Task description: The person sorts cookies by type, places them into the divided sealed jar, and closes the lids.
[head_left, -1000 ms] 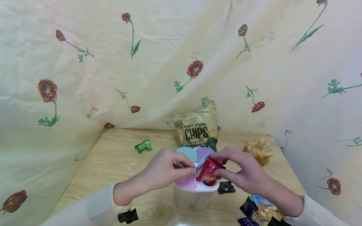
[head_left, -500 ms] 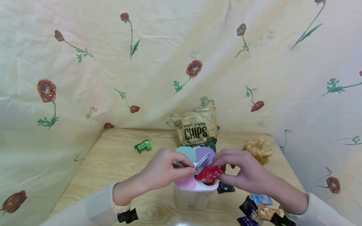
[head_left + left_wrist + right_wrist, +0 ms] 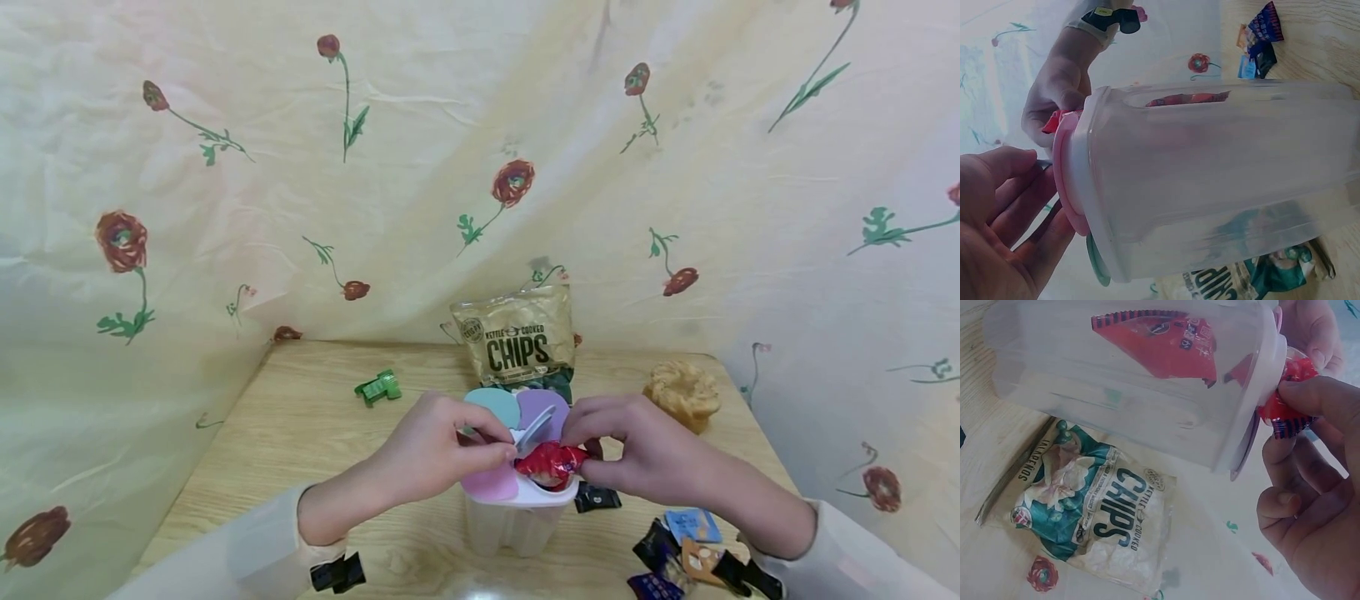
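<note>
A clear plastic storage container (image 3: 513,529) stands on the table, topped by a lid with several coloured flaps. One pale flap (image 3: 537,427) is tilted up, pinched between the thumb and fingers of my left hand (image 3: 442,442). Over the uncovered opening, my right hand (image 3: 645,442) grips a red snack packet (image 3: 551,463) by its right end, with the packet partly in the opening. Through the wall, the right wrist view shows another red packet (image 3: 1166,347) inside the container. The pink flap (image 3: 491,482), teal flap (image 3: 493,406) and purple flap (image 3: 543,408) lie flat.
Behind the container leans a gold chips bag (image 3: 517,342). A green packet (image 3: 378,387) lies at the back left, and a tan ruffled object (image 3: 682,393) at the back right. Black packet (image 3: 597,497) sits beside the container; several small packets (image 3: 693,525) lie front right.
The red packet has tipped from upright to nearly flat and sunk a little into the opening. My right hand has shifted its grip to the packet's right end. My left hand stays put.
</note>
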A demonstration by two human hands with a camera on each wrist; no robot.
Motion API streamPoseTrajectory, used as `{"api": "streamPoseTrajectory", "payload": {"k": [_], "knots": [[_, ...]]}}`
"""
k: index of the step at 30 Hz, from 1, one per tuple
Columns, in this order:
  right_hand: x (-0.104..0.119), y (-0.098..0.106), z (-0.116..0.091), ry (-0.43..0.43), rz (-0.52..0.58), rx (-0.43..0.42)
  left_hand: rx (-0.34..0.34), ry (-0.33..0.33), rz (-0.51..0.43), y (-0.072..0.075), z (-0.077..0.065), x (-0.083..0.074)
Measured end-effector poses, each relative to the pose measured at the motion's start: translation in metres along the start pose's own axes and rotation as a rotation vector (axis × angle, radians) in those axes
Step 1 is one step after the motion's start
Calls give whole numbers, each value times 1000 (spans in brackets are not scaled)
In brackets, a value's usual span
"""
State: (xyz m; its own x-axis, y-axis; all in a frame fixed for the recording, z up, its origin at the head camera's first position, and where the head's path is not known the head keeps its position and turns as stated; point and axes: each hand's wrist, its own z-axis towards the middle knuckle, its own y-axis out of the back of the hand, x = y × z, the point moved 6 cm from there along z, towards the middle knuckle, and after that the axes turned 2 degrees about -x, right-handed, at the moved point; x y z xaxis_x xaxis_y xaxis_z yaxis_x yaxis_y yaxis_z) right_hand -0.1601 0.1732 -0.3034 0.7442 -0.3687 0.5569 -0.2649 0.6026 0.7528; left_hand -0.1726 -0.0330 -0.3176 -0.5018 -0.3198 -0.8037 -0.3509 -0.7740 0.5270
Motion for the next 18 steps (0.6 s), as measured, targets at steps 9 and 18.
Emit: {"api": "streamPoseTrajectory", "payload": {"k": [9,18], "knots": [[5,-1,1,25,-107,74,3,4,-9,0,-1,1],[9,-3,5,32,-97,101,5,-3,-10,1,0,-1]]}}
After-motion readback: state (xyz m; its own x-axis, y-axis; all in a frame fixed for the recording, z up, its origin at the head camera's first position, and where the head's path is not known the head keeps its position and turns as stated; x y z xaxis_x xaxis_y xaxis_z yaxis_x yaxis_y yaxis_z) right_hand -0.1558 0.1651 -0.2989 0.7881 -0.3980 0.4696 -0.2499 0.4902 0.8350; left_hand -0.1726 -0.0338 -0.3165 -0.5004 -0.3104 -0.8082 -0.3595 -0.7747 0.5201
